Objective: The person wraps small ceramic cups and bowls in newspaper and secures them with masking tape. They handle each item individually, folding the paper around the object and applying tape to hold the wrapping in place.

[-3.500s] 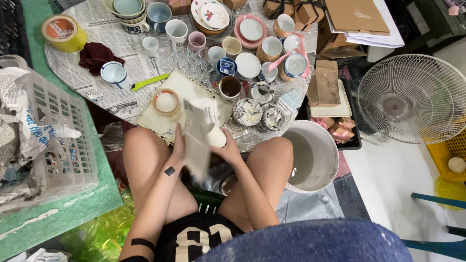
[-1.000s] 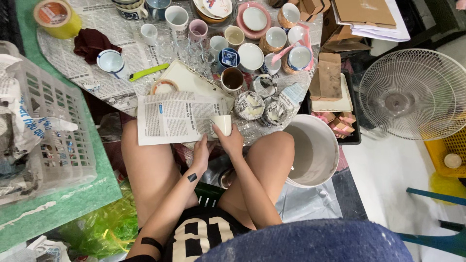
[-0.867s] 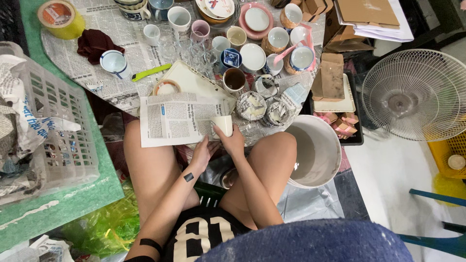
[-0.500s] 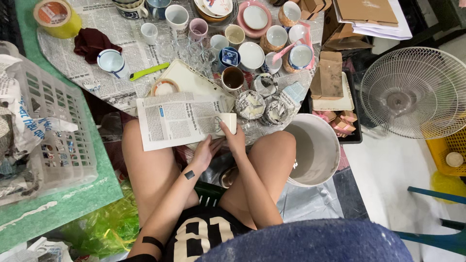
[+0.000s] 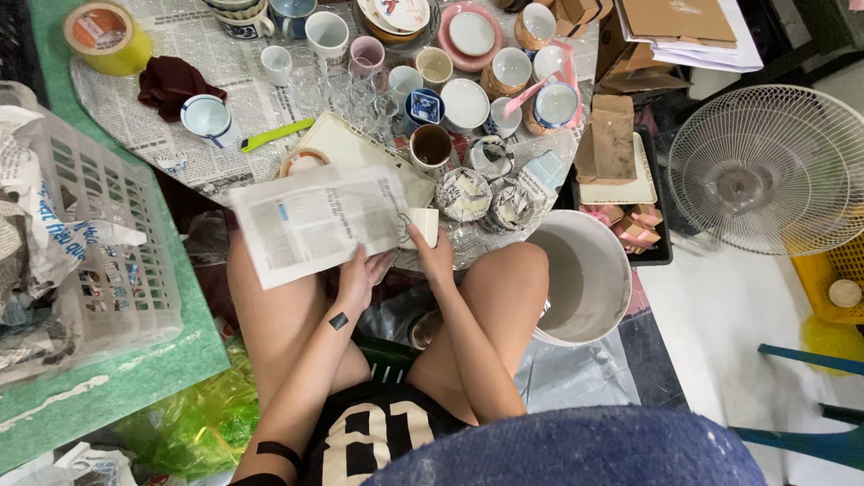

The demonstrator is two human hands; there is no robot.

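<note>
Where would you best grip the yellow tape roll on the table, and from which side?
Grip the tape roll across its outer wall, coming from above. It lies flat on the newspaper-covered table with its hole facing up, and the space around it is open, so fingers could probably close on opposite sides of the ring.

1. Newspaper sheet (image 5: 310,220) lies over the knees, left hand (image 5: 358,274) under its near edge.
2. Cup (image 5: 423,226) at the sheet's right edge, right hand (image 5: 435,256) on it.
3. Bucket (image 5: 585,288) right of the knees; basket (image 5: 99,243) far left.
</note>
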